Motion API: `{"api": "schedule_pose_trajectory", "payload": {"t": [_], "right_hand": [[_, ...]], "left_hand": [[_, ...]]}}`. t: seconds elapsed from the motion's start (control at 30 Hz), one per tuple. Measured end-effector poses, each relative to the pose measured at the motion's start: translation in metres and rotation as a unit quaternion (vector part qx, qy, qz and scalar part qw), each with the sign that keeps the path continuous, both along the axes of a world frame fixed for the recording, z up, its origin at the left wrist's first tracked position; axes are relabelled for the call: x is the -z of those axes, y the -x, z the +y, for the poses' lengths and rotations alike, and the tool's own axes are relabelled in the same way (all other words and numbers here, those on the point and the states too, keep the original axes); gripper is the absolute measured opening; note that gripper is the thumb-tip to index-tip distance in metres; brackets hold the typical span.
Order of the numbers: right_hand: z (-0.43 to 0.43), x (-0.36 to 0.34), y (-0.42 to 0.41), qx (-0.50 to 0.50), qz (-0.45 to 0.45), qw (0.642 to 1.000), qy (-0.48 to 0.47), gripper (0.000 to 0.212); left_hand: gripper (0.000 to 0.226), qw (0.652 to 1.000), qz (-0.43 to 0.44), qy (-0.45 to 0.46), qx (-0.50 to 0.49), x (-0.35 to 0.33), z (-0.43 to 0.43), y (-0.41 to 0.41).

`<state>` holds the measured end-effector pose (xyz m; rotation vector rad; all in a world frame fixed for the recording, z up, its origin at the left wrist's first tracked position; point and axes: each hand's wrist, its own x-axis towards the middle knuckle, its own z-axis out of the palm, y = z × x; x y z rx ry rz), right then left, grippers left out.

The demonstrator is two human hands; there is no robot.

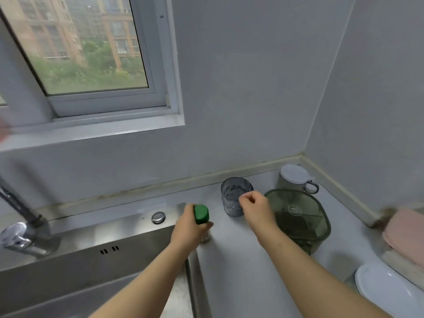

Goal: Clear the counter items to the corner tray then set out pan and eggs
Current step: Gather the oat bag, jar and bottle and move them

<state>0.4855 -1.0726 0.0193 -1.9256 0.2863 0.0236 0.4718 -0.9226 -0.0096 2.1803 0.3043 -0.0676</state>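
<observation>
Nearest the lens, a white plate [387, 292] lies on the bench [231, 260], well to the right of the sink [91, 260]. The left grip [189, 230] is clenched round a green-capped bottle [201, 214], which stands upright on the bench just beside the sink's right rim. The right grip [254, 210] hangs beyond the sink's far right corner, fingers curled at the side of a ribbed glass tumbler [234, 196]; whether it has hold of the glass cannot be told. The step in hand appears to be the clearing stage; pan and eggs are not in view. Farther right of the sink, toward the wall corner, sits a dark green translucent tub [300, 216], probably the corner tray, with a lidded white mug [296, 177] behind it. The next move calls for lifting the bottle and carrying it across to the tub. The tumbler and the right forearm stand between, so the bottle should pass above them. A pink cloth [406, 230] lies farthest right of the sink.
</observation>
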Motion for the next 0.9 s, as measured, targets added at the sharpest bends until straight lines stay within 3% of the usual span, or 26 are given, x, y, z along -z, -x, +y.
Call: {"api": "schedule_pose_trajectory", "payload": {"t": [0.1,0.23,0.33,0.5,0.9], "right_hand": [[0.002,0.006,-0.029,-0.006,-0.045,0.991,0.123,0.015],[0.006,0.006,-0.057,-0.068,-0.027,0.95,0.303,0.059],[0.009,0.005,-0.076,-0.117,0.015,0.916,0.383,0.083],[0.015,0.018,-0.09,-0.169,0.086,0.899,0.395,0.095],[0.018,0.022,-0.077,-0.143,0.048,0.912,0.382,0.073]], "left_hand": [[0.042,0.997,-0.04,0.038,-0.051,-0.008,0.0,-0.019],[0.043,0.988,-0.082,0.087,-0.097,-0.007,0.0,-0.038],[0.041,0.98,-0.097,0.124,-0.118,-0.003,0.001,-0.045],[0.041,0.98,-0.074,0.153,-0.104,0.002,0.001,-0.052],[0.04,0.979,-0.081,0.171,-0.081,0.005,0.005,-0.049]]}}
